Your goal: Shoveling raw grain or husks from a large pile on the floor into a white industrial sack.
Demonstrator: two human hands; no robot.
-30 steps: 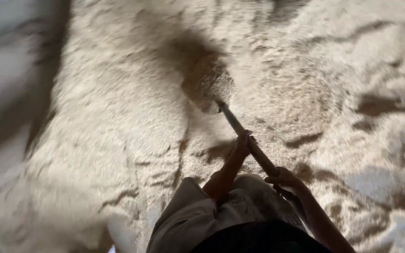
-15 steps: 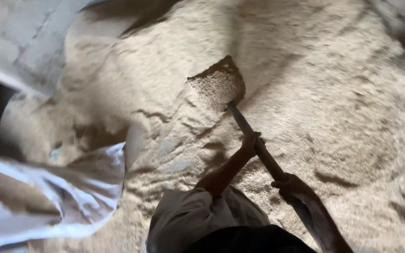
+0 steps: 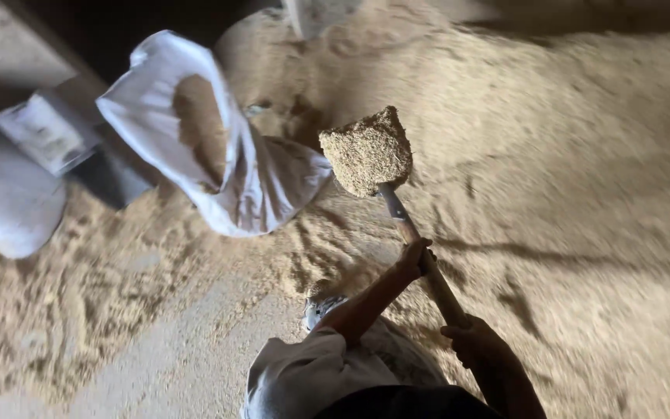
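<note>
A shovel [image 3: 409, 225] with a wooden handle carries a heaped load of tan grain [image 3: 366, 151] on its blade, lifted above the ground. My left hand [image 3: 415, 258] grips the handle partway up. My right hand [image 3: 471, 341] holds the handle's rear end. Just left of the loaded blade stands an open white sack [image 3: 219, 155] with grain showing inside its mouth. My shoe [image 3: 321, 309] shows below the handle.
A wide pile of grain [image 3: 568, 155] covers the right side and the back. A filled pale sack [image 3: 5, 198] and a grey block [image 3: 44, 132] lie at the left. Bare floor [image 3: 188, 357] with scattered grain runs along the lower left.
The shovel has come up out of the pile with a load and swung left. The view has turned left, so the open white sack now sits beside the blade.
</note>
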